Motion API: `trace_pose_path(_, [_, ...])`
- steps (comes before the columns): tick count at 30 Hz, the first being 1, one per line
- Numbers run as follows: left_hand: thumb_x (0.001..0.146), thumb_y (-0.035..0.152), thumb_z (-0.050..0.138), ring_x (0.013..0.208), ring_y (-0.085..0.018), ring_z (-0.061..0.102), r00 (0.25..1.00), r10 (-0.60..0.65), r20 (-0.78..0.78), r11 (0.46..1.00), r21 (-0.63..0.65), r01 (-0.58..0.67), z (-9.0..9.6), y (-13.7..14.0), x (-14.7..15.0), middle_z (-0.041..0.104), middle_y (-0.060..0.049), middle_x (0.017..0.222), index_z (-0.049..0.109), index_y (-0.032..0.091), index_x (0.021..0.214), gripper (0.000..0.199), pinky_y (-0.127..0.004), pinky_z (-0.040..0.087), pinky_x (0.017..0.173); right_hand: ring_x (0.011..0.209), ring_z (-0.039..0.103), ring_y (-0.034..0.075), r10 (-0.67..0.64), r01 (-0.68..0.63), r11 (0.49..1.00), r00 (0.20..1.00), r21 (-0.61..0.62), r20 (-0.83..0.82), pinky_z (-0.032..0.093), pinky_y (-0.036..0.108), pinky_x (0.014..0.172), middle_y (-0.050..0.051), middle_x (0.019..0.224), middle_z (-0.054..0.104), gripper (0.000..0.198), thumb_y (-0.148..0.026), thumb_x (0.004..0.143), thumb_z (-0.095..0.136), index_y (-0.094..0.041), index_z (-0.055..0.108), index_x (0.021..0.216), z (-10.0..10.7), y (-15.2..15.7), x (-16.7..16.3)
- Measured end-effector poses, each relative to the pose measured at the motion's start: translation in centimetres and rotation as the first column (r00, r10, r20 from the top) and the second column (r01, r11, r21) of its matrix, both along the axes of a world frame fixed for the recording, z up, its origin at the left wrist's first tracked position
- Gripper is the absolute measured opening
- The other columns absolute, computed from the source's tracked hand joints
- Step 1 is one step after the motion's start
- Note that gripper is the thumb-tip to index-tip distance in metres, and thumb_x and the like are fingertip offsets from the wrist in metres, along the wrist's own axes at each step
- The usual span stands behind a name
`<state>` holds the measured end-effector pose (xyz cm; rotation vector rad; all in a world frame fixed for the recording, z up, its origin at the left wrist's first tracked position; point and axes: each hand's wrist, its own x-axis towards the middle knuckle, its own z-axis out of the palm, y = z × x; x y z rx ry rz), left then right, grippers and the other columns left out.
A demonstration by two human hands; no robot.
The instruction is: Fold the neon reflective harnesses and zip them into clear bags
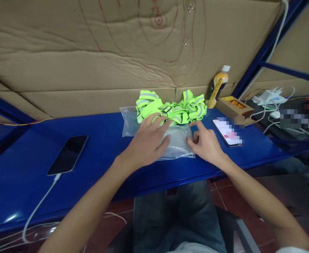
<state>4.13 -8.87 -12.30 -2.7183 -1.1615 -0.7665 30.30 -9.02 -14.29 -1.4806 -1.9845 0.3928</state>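
Bright yellow-green reflective straps (182, 110) with grey stripes and black buckles lie in a tangled heap near the cardboard wall. Under and in front of them is a clear plastic bag (179, 140), lying flat on the blue table. My left hand (150, 140) is over the middle of the bag, its fingers spread and their tips at the near side of the straps. At the bag's right edge is my right hand (207, 142), index finger stretched toward the straps and the other fingers partly curled. Nothing shows held in either hand.
A dark phone (69, 154) on a white charging cable (39, 205) lies at left. Rightward are a lit phone (226, 133), an open cardboard box (235, 107) and a yellow drink bottle (217, 88). Blue metal posts frame the table (104, 140); cables crowd the far right.
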Motion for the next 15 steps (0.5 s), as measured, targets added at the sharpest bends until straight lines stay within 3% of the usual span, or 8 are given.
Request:
trace_pose_path(3, [0.114,0.049,0.042,0.168,-0.045,0.027,0.987,-0.036,-0.154,0.991,-0.132,0.016,-1.7,-2.4,1.0,0.043,-0.016,0.175,0.047,0.021,0.167,0.060,-0.069,0.026,0.135,0.076,0.073,0.032,-0.033,0.018,0.998,0.962,0.057,0.270,0.057,0.046,0.071,0.007,0.081,0.075,0.039,-0.038,0.097,0.064,-0.018,0.065,0.130,0.7,-0.7,0.3])
trace_pose_path(5, [0.113,0.045,0.045,0.171,-0.046,0.020,0.979,-0.033,-0.199,0.982,-0.188,-0.005,-3.4,-3.4,1.2,0.033,-0.015,0.181,0.041,0.022,0.171,0.062,-0.070,0.025,0.136,0.111,0.074,0.042,-0.031,-0.025,0.983,0.955,0.181,0.296,0.061,0.058,0.093,0.022,0.117,0.078,0.048,-0.049,0.105,0.057,-0.013,0.067,0.135,0.8,-1.1,-0.1])
trace_pose_path(7, [0.111,0.041,0.049,0.171,-0.046,0.017,0.976,-0.030,-0.217,0.975,-0.221,-0.019,-4.8,-3.8,1.1,0.027,-0.016,0.183,0.037,0.022,0.173,0.065,-0.071,0.026,0.136,0.151,0.053,0.048,0.062,-0.158,0.953,0.937,0.259,0.344,0.045,0.067,0.124,0.028,0.157,0.060,0.068,-0.060,0.108,0.051,-0.010,0.060,0.153,0.0,-1.4,-0.8])
trace_pose_path(8, [0.110,0.039,0.051,0.172,-0.046,0.015,0.976,-0.029,-0.217,0.973,-0.230,-0.023,-5.4,-3.9,1.0,0.025,-0.016,0.184,0.035,0.021,0.174,0.068,-0.070,0.026,0.136,0.163,0.038,0.048,0.134,-0.239,0.940,0.915,0.242,0.381,0.033,0.068,0.134,0.026,0.171,0.047,0.077,-0.064,0.108,0.050,-0.009,0.051,0.162,-0.7,-1.5,-1.1])
trace_pose_path(10, [0.109,0.040,0.053,0.173,-0.045,0.009,0.977,-0.028,-0.210,0.973,-0.229,-0.021,-6.1,-3.8,0.5,0.019,-0.017,0.185,0.029,0.018,0.176,0.074,-0.070,0.024,0.137,0.174,0.016,0.043,0.308,-0.382,0.920,0.846,0.092,0.435,0.017,0.067,0.141,0.021,0.183,0.026,0.089,-0.069,0.109,0.044,-0.010,0.034,0.174,-2.3,-1.4,-1.5])
trace_pose_path(12, [0.111,0.048,0.053,0.173,-0.044,0.001,0.979,-0.028,-0.203,0.977,-0.214,-0.016,-6.5,-3.7,-0.2,0.015,-0.016,0.186,0.023,0.017,0.178,0.080,-0.070,0.021,0.138,0.175,0.008,0.039,0.393,-0.407,0.911,0.816,-0.062,0.423,0.013,0.066,0.142,0.019,0.185,0.015,0.095,-0.074,0.109,0.037,-0.011,0.021,0.178,-3.7,-1.2,-1.3])
trace_pose_path(15, [0.112,0.060,0.047,0.173,-0.042,-0.001,0.979,-0.001,-0.204,0.977,-0.209,-0.043,-6.9,-3.6,-1.2,0.016,-0.016,0.186,0.024,0.018,0.178,0.081,-0.070,0.018,0.138,0.175,0.001,0.036,0.438,-0.415,0.897,0.796,-0.149,0.417,0.007,0.063,0.143,0.018,0.185,0.008,0.101,-0.079,0.108,0.034,-0.010,0.017,0.179,-4.5,-0.7,-0.5])
